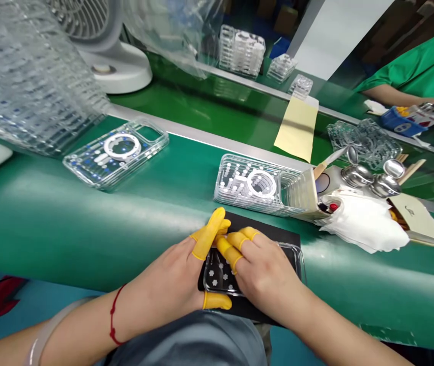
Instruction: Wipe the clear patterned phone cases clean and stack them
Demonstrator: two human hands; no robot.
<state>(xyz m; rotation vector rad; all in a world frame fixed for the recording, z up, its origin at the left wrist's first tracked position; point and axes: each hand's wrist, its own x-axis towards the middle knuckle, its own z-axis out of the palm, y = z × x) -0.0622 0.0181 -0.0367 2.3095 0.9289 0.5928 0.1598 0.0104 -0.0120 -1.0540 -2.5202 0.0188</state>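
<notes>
Left of centre, blue-speckled clear phone cases (98,161) are lying on the green worktop (133,218). At lower centre, the left hand (174,274) is straddling the left end of a flower-printed clear phone case (220,275), which is resting on a black mat (273,231). Its thumb is lying by the near edge and its forefinger is stretching past the far left corner; whether they are pinching the case, I cannot tell. With so many fingertips crowding that end (yellow finger cots (209,236) are covering several), an uneven push could be skewing the case on the mat, and a dragging cot could be smudging it.

The case's long axis is running left to right across the frame, dipping slightly rightward; which end is carrying the camera opening is not showing. The right hand (264,272) is covering its middle, fingers bending leftward; what they are grasping, if anything, is staying hidden. Above, right of centre, stacked printed cases (239,185) are sitting near white tissue (365,223).
</notes>
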